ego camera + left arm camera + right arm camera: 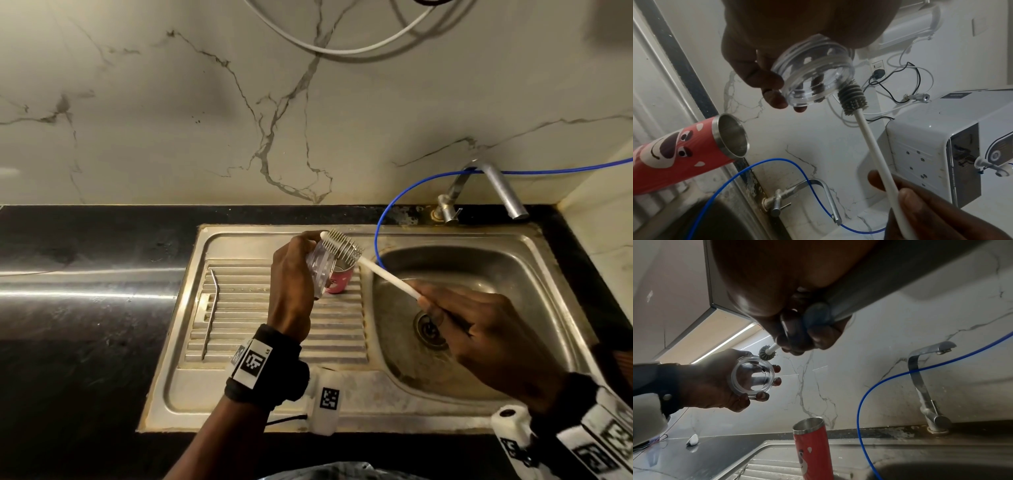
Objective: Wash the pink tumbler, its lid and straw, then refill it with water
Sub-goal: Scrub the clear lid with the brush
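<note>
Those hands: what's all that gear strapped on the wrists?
Both hands are bare. Each wrist wears a black band with white tags printed with black square codes, and a white camera housing beside it. A thin black cable trails from the left one.

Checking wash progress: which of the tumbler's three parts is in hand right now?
The clear plastic lid, held by the left hand; pink tumbler and metal straw rest on the drainboard.

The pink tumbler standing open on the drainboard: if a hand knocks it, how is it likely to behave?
The pink tumbler is tall and narrow and stands on the ribbed drainboard, so it probably tips easily. Being round, it would likely roll once down, perhaps toward the sink basin. Its steel rim and inner wall suggest a rigid body that should survive a fall.
</note>
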`<state>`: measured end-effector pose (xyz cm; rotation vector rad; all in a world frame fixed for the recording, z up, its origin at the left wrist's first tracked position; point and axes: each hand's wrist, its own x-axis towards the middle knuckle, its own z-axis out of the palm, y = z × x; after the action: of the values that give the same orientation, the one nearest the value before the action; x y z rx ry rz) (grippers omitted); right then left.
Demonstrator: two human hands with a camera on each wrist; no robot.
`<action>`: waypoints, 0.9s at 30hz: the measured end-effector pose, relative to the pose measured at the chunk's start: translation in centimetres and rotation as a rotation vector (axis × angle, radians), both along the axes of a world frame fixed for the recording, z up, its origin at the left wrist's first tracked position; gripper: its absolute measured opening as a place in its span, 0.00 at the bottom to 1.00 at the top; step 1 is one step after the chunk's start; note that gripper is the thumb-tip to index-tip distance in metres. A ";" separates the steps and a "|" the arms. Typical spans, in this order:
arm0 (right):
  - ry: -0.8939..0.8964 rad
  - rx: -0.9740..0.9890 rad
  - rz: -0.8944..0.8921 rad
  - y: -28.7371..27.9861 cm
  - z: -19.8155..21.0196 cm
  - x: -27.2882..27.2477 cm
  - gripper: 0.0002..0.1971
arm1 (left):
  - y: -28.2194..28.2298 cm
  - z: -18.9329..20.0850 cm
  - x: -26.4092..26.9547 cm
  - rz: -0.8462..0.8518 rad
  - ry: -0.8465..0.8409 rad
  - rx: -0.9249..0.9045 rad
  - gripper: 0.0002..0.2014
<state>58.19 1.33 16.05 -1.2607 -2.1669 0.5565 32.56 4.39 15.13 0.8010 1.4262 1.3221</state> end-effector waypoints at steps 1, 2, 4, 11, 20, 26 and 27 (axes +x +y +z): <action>-0.003 0.007 0.023 -0.2 -0.1 0.0 0.20 | 0.1 0.0 -0.1 0.001 -0.011 0.000 0.22; -0.004 0.013 0.040 -0.3 -0.1 0.1 0.20 | 0.1 0.0 -0.1 0.001 -0.022 0.001 0.23; -0.001 0.017 0.027 -0.2 -0.1 0.2 0.20 | 0.1 0.2 0.0 -0.008 -0.039 0.008 0.28; 0.014 0.014 0.008 0.4 -0.6 0.6 0.20 | 0.0 0.3 0.3 -0.001 -0.040 0.024 0.21; 0.027 0.014 -0.004 -0.2 -0.4 0.7 0.20 | 0.1 0.1 0.5 -0.023 -0.021 0.031 0.26; 0.005 -0.024 -0.036 0.4 -0.9 1.2 0.21 | -0.1 0.0 0.7 0.003 -0.021 0.038 0.18; 0.016 -0.013 -0.017 0.0 -0.7 1.0 0.21 | 0.0 0.0 0.6 0.003 -0.029 0.034 0.19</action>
<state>59.22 1.38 15.34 -1.2763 -2.1401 0.5724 33.20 4.36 15.11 0.7988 1.3861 1.3586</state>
